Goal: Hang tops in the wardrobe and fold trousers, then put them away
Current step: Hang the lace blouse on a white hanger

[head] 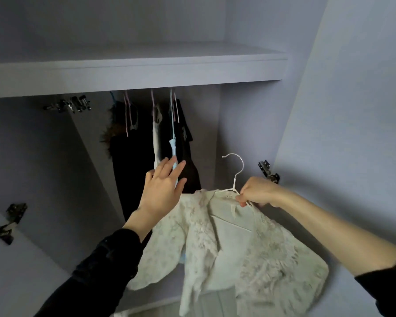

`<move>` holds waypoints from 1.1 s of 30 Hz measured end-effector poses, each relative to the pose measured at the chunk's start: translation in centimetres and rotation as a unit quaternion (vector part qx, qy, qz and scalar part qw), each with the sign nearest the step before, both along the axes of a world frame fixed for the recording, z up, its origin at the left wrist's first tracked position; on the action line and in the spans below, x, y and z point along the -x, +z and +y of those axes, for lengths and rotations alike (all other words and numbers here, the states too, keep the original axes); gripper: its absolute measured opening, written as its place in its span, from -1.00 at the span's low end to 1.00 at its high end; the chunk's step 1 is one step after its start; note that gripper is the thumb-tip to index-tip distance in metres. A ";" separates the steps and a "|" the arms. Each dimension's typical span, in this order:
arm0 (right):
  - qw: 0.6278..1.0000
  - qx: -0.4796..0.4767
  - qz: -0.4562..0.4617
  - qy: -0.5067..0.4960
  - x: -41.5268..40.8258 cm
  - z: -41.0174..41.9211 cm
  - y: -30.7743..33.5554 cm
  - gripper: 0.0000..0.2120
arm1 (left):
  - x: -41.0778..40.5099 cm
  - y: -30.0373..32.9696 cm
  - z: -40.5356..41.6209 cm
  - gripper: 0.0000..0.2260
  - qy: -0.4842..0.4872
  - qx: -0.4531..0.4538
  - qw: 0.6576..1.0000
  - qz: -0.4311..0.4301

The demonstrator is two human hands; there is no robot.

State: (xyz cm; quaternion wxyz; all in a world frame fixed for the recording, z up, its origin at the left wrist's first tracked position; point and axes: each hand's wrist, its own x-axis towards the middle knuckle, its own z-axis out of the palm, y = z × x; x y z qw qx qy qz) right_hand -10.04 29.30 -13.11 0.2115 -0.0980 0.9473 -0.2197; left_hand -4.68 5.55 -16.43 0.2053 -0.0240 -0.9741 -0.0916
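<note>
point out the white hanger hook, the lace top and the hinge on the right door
white hanger hook (239,164), head view, on the curve of the hook
lace top (256,255), head view, on the front panel
hinge (268,171), head view, on its metal body beside the right door

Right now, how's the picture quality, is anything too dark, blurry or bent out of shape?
Head view: dim, bluish light; the dark hanging clothes merge into shadow, detail lost. The pale lace top on the white wire hanger is softly blurred. Wide-angle distortion bows the grey wardrobe shelf.
</note>
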 end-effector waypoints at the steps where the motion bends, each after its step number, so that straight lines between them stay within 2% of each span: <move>1: 1.000 -0.013 -0.009 -0.010 0.0 -0.1 -0.2 -0.79 | 0.3 0.2 -0.3 -0.57 -0.010 0.002 1.000 0.003; 5: 0.998 -0.039 0.001 -0.056 0.9 -0.4 -0.2 -0.91 | 1.8 2.6 -1.6 -0.57 -0.044 -0.005 0.998 0.037; 10: 0.988 0.060 0.013 -0.140 3.6 -1.0 1.2 -0.84 | 3.7 6.2 -3.0 -0.55 -0.047 0.045 0.989 0.131; 13: 0.980 0.116 0.019 -0.158 5.6 -1.7 2.0 -0.89 | 4.9 7.6 -3.1 -0.52 -0.033 0.094 0.983 0.155; 19: 0.969 0.192 0.044 -0.149 11.7 -4.7 2.1 -0.81 | 8.8 8.9 -4.0 -0.47 0.018 0.147 0.972 0.180; 21: 0.966 0.210 0.047 -0.143 14.1 -6.0 2.0 -0.86 | 10.1 8.8 -4.6 -0.44 0.034 0.166 0.966 0.194; 27: 0.948 0.289 0.063 -0.115 20.2 -9.8 1.3 -0.79 | 13.0 8.7 -6.6 -0.36 0.051 0.250 0.925 0.282; 29: 0.940 0.315 0.067 -0.113 22.2 -11.1 1.3 -0.85 | 13.7 8.6 -7.0 -0.31 0.063 0.272 0.911 0.303; 33: 0.915 0.376 0.087 -0.118 25.2 -13.1 1.7 -0.82 | 14.4 8.2 -7.4 -0.24 0.086 0.296 0.892 0.330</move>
